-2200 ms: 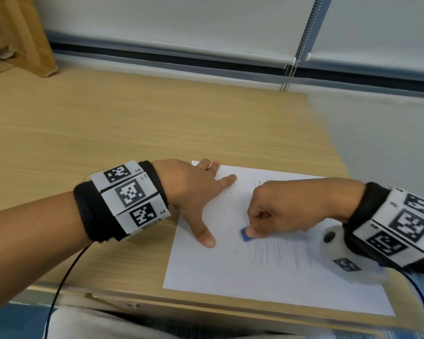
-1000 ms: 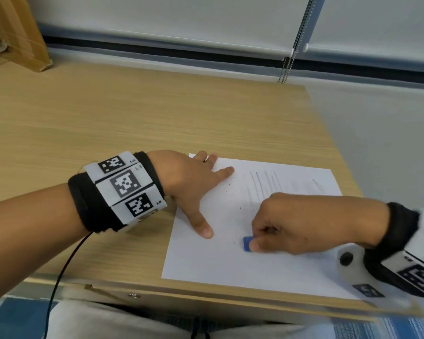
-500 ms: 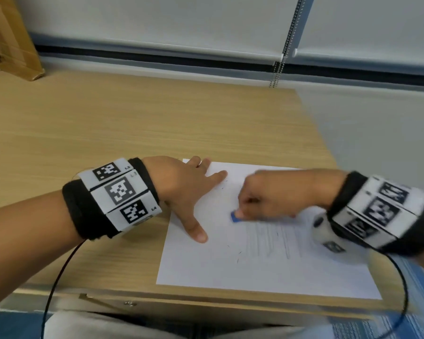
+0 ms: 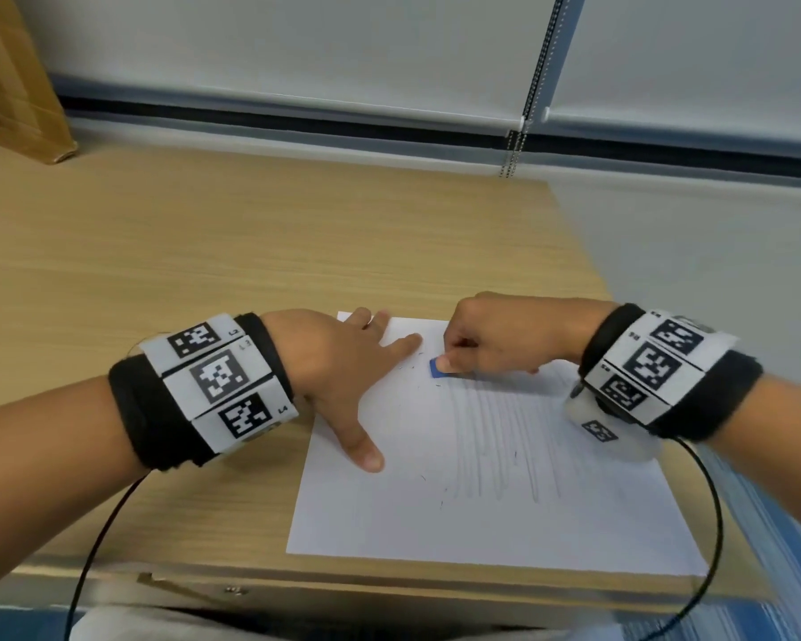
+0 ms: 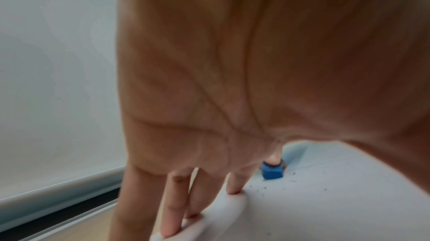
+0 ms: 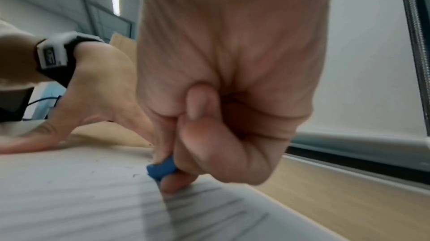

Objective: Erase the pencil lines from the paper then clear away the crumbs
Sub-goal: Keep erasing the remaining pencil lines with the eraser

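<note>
A white sheet of paper (image 4: 435, 525) lies near the front right of the wooden desk (image 4: 204, 247), with faint grey pencil lines (image 4: 505, 446) down its middle. My left hand (image 4: 343, 363) lies flat on the paper's left edge, fingers spread and straight, thumb toward me. My right hand (image 4: 491, 340) pinches a small blue eraser (image 4: 437, 367) and presses it on the far part of the sheet, close to my left index fingertip. The eraser (image 6: 161, 168) shows between thumb and fingers in the right wrist view. Dark crumbs (image 5: 291, 182) dot the paper beside the eraser (image 5: 272, 171).
The desk's right edge (image 4: 588, 270) runs just past the paper, and its front edge (image 4: 389, 589) lies right below the sheet. A cardboard box (image 4: 15, 85) stands at the far left. Window blinds with a bead chain (image 4: 528, 85) hang behind. Cables trail from both wristbands.
My right hand has rubbed the eraser back and forth: down toward me, then up the sheet to its far part near my left index finger. The left hand has stayed pressing the paper.
</note>
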A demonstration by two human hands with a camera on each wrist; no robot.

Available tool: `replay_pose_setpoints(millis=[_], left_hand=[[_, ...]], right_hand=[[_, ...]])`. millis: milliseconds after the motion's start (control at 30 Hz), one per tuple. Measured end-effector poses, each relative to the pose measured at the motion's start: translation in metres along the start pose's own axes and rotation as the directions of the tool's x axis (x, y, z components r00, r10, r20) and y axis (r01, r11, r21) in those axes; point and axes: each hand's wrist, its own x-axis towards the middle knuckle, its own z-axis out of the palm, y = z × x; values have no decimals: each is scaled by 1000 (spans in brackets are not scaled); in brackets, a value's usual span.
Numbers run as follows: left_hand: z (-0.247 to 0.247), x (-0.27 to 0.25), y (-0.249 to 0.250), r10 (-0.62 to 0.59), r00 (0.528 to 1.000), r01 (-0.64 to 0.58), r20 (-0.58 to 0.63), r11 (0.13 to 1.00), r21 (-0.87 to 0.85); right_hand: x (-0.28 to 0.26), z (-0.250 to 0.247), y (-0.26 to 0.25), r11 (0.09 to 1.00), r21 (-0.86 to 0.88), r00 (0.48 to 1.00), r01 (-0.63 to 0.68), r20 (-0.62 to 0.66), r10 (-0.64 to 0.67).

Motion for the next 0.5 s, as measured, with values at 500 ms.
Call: replay_pose_setpoints(millis=[500], left_hand=[[0, 2, 0, 10, 1000, -10, 15, 1000, 3]], right_hand=[[1, -4, 1, 1000, 6, 983, -3, 183, 2]])
